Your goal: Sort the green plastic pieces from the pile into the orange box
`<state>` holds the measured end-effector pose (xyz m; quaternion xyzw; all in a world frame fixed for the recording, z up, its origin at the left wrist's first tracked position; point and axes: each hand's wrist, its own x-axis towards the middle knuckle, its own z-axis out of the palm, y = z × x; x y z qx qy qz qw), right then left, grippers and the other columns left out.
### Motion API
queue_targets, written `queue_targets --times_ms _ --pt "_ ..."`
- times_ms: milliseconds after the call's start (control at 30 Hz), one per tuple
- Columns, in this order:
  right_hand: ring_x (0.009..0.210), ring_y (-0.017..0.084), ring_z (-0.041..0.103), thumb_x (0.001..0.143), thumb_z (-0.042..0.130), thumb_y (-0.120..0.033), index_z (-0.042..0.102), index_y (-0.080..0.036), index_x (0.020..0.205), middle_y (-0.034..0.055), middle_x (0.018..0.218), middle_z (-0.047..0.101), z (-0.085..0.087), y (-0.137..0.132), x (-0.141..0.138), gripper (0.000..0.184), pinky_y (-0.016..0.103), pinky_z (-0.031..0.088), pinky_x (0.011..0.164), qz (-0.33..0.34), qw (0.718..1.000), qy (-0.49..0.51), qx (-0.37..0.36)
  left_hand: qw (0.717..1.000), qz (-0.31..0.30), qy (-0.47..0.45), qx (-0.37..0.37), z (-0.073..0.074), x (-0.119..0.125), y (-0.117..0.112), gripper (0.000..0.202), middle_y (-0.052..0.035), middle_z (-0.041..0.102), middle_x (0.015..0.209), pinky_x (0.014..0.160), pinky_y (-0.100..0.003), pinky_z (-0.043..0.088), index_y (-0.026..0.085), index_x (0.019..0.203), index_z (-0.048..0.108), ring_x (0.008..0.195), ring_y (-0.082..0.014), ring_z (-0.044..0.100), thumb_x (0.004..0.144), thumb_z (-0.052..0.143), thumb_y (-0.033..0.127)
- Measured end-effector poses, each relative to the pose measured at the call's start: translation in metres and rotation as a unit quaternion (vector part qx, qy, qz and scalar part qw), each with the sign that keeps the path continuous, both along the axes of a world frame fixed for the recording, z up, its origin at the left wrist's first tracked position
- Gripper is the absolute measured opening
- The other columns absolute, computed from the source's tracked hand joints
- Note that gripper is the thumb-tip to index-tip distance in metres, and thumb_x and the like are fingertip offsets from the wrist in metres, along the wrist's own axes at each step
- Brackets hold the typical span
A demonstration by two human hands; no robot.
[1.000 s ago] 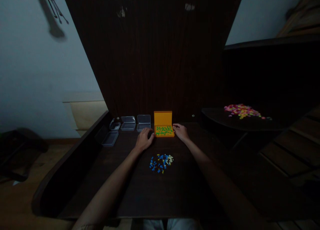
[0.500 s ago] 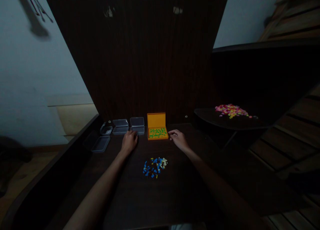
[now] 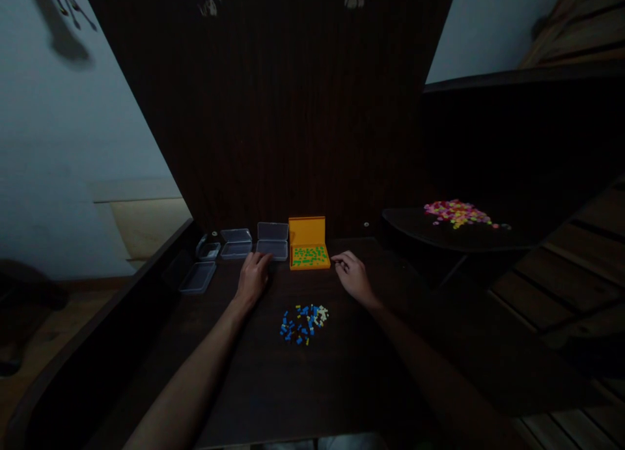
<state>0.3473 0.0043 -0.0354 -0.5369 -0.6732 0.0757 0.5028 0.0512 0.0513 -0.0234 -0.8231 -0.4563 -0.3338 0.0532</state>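
My left hand [image 3: 253, 277] is at the front left corner of an open clear plastic box [image 3: 277, 249], its fingers and thumb around that corner. That box stands just left of an open orange box [image 3: 307, 231]. Many small green pieces [image 3: 309, 257] lie in the orange box's base, and its lid stands up. My right hand [image 3: 352, 276] rests on the table by the orange box's right front corner, fingers loosely bent and apart; I cannot tell if they touch it. A pile of small blue, yellow and white building bricks [image 3: 303, 324] lies between my forearms.
More clear boxes stand to the left: an open one [image 3: 236, 249], a flat one [image 3: 198, 278] and one at the back corner [image 3: 209, 250]. A raised side panel [image 3: 88, 346] bounds the table's left. Pink, red and yellow pieces [image 3: 458, 213] are heaped on a corner shelf [image 3: 405, 229] at right.
The clear box by my left hand has shifted slightly right, closer to the orange box. My right hand stays beside the orange box. The view has tilted a little.
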Motion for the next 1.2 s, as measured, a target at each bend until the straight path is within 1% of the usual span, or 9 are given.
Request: queue_targets --times_ms 133,267,367,533,733,867,967,1100,1200 --pt "0.089 0.022 0.058 0.088 0.046 -0.016 0.067 -0.021 0.107 0.0090 0.093 0.060 0.005 -0.012 -0.010 0.029 0.035 0.051 0.082 0.030 0.991 -0.115 0.060 0.999 -0.010 -0.013 0.040 0.002 -0.002 -0.008 0.052 -0.0089 0.061 0.100 0.084 -0.039 0.049 0.021 0.117 0.063 0.092 -0.0246 0.054 0.077 0.041 -0.003" --pt "0.097 0.025 0.057 0.091 0.049 -0.020 0.058 -0.019 0.123 0.0114 0.101 0.059 0.009 -0.021 -0.021 0.033 0.040 0.052 0.087 0.059 0.977 -0.183 0.092 0.993 -0.055 -0.019 0.107 0.000 0.001 -0.013 0.051 -0.0101 0.062 0.099 0.079 -0.036 0.049 0.018 0.120 0.061 0.090 -0.0236 0.053 0.078 0.042 -0.004" --pt "0.105 0.026 0.055 0.090 0.056 -0.026 0.049 -0.021 0.133 0.0131 0.115 0.055 0.009 -0.025 -0.027 0.044 0.044 0.053 0.089 0.069 0.972 -0.192 0.116 0.985 -0.095 -0.002 0.143 -0.001 0.007 -0.018 0.052 -0.0111 0.063 0.099 0.076 -0.035 0.048 0.016 0.122 0.061 0.087 -0.0231 0.052 0.078 0.042 -0.006" --pt "0.119 0.030 0.049 0.084 0.066 -0.034 0.043 -0.029 0.139 0.0147 0.139 0.040 0.006 -0.028 -0.032 0.060 0.046 0.054 0.089 0.066 0.966 -0.197 0.152 0.972 -0.153 0.034 0.173 0.003 0.020 -0.033 0.051 -0.0116 0.065 0.099 0.073 -0.035 0.045 0.017 0.129 0.057 0.084 -0.0217 0.053 0.085 0.040 -0.002" --pt "0.128 0.031 0.048 0.084 0.066 -0.040 0.023 -0.023 0.152 0.0169 0.138 0.049 0.003 -0.025 -0.031 0.082 0.054 0.042 0.105 0.071 0.969 -0.175 0.162 0.958 -0.179 0.053 0.216 0.010 0.031 -0.045 0.039 -0.0121 0.068 0.103 0.072 -0.034 0.044 0.017 0.126 0.058 0.084 -0.0205 0.056 0.093 0.042 0.006" --pt "0.122 0.031 0.054 0.083 0.067 -0.044 0.026 -0.021 0.151 0.0161 0.133 0.056 -0.003 -0.022 -0.029 0.083 0.055 0.038 0.108 0.066 0.974 -0.168 0.140 0.955 -0.170 0.084 0.229 0.011 0.033 -0.047 0.033 -0.0117 0.070 0.105 0.071 -0.034 0.043 0.017 0.123 0.060 0.081 -0.0202 0.056 0.095 0.044 0.010" --pt "0.121 0.031 0.055 0.081 0.069 -0.043 0.032 -0.021 0.148 0.0159 0.132 0.057 -0.003 -0.022 -0.029 0.080 0.054 0.040 0.106 0.071 0.978 -0.147 0.129 0.953 -0.171 0.089 0.232 0.012 0.033 -0.047 0.030 -0.0116 0.070 0.104 0.070 -0.034 0.043 0.016 0.121 0.061 0.082 -0.0209 0.056 0.095 0.047 0.013" --pt "0.116 0.030 0.057 0.079 0.070 -0.039 0.041 -0.020 0.142 0.0157 0.124 0.059 0.003 -0.027 -0.033 0.072 0.047 0.051 0.095 0.073 0.985 -0.106 0.119 0.959 -0.174 0.054 0.217 0.012 0.035 -0.048 0.034 -0.0124 0.066 0.110 0.075 -0.035 0.046 0.019 0.124 0.060 0.090 -0.0218 0.057 0.092 0.050 0.012" --pt "0.098 0.027 0.062 0.078 0.070 -0.039 0.044 -0.020 0.139 0.0141 0.116 0.061 0.008 -0.031 -0.037 0.069 0.043 0.056 0.084 0.055 0.989 -0.081 0.109 0.966 -0.153 -0.003 0.210 0.012 0.038 -0.050 0.035 -0.0130 0.060 0.120 0.084 -0.038 0.047 0.022 0.123 0.060 0.102 -0.0238 0.056 0.090 0.056 0.014"
